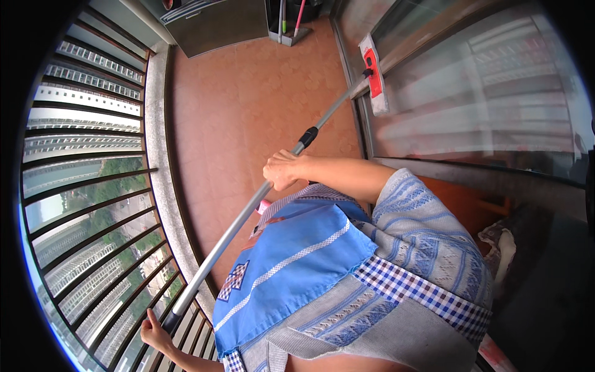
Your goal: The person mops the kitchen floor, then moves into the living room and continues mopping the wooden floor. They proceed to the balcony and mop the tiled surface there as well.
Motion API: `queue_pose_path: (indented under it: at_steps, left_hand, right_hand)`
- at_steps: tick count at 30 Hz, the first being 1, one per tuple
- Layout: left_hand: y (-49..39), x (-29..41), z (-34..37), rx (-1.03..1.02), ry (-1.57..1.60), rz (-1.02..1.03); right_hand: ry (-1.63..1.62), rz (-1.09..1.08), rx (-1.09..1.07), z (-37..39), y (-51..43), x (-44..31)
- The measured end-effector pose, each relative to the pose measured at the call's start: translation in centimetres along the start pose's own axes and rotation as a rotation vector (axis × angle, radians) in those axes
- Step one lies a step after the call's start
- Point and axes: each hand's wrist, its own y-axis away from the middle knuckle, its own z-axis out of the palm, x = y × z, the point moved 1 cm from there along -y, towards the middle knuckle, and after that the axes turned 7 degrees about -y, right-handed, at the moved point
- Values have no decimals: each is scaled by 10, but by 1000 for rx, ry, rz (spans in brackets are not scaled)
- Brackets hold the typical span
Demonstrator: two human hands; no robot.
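A flat mop with a telescopic aluminium pole [228,237] runs diagonally across the view. My right hand [282,170] is closed around the pole, just below its black locking collar [307,137]. At the lower left, my left hand [156,331] is curled at the dark grip [171,321] on the pole's end, with its thumb sticking up; the hand hides the grip's tip. The mop head, a red plate [373,76] with a white pad [381,104], lies against the framed glass panel [432,102] on the right.
A barred railing [93,200] above a stone ledge [160,139] borders the tiled floor [223,102] on the left. Ahead stand a dark cabinet [218,25] and a dustpan [290,37] with upright handles. A blue apron [288,260] covers my front.
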Motion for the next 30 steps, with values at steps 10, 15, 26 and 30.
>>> queue_pose_path:
  at_steps: [10,15,26,30]
  left_hand:
    - [-47,-170,-21,343,95,-371]
    - [-17,-111,8,170,-40,-369]
    - [46,97,21,-107,-223,-66]
    - [51,158,4,-98,-327,32]
  right_hand:
    - [-16,-260,184,-25,24,-107]
    - [14,-141,167,-11,13,-67]
    - [-6,81,-113,49,-22,83]
    - [-65,245,6,70,-9,115]
